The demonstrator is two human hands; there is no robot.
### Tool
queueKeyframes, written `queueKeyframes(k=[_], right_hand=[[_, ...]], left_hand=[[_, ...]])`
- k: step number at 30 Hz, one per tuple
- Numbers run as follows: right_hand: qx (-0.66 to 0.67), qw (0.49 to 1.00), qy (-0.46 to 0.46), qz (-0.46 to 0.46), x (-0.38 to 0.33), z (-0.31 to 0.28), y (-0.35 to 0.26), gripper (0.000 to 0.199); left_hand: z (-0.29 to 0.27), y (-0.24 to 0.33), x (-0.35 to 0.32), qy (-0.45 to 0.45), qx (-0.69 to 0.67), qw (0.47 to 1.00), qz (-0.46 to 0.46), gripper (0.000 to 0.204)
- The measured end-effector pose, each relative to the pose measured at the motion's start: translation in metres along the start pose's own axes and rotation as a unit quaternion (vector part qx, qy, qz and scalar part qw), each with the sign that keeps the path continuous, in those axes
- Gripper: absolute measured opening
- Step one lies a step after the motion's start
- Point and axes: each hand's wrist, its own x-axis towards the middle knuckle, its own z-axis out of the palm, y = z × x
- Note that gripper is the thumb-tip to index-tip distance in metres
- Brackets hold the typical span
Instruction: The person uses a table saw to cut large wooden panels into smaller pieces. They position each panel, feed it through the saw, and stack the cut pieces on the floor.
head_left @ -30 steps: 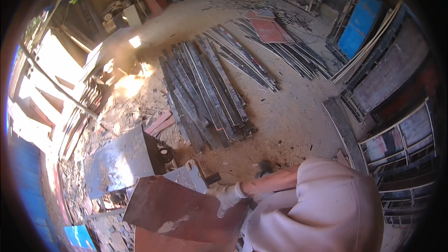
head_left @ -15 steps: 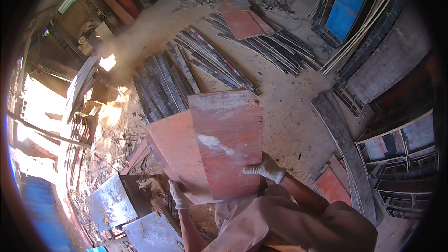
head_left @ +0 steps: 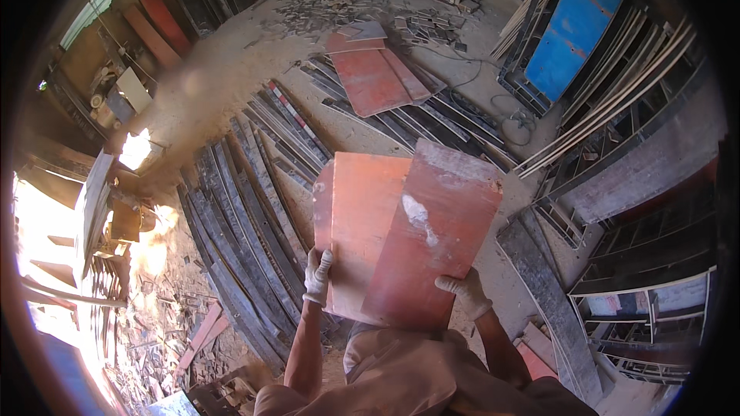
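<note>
The left hand and right hand, in pale fabric gloves, clasped opposite edges of fanned, flat reddish boards, thumbs over the faces, in front of brown clothing; a ragged white smear marked one board; beyond, long, dark, narrow strips lay stacked on the dusty floor; a scuffed rectangular blue panel stood to the right.

- Front board: dull red with a chalky white blotch
- Board behind: soft pale orange
- Gloves: off-white
- Clothing: brown
- Tall panel: bright blue with rust-brown patches
- Floor strips: dark grey to black
- Flat-lying panel: faded red
</note>
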Motion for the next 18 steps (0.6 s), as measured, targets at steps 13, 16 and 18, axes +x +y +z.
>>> queueKeyframes(k=[13, 16, 18], right_hand=[[0.351, 0.926, 0.107, 0.085, 0.464, -0.055, -0.019, 0.057], [0.328, 0.932, 0.139, 0.063, 0.608, -0.070, -0.040, 0.056], [0.307, 0.942, 0.134, 0.025, 0.703, -0.057, -0.061, 0.056]], left_hand=[[0.119, 0.130, 0.414, 0.067, -0.054, 0.994, 0.060, 0.073], [0.130, 0.153, 0.460, 0.129, -0.104, 0.985, 0.043, 0.068], [0.104, 0.094, 0.468, 0.195, -0.029, 0.979, -0.045, 0.064]])
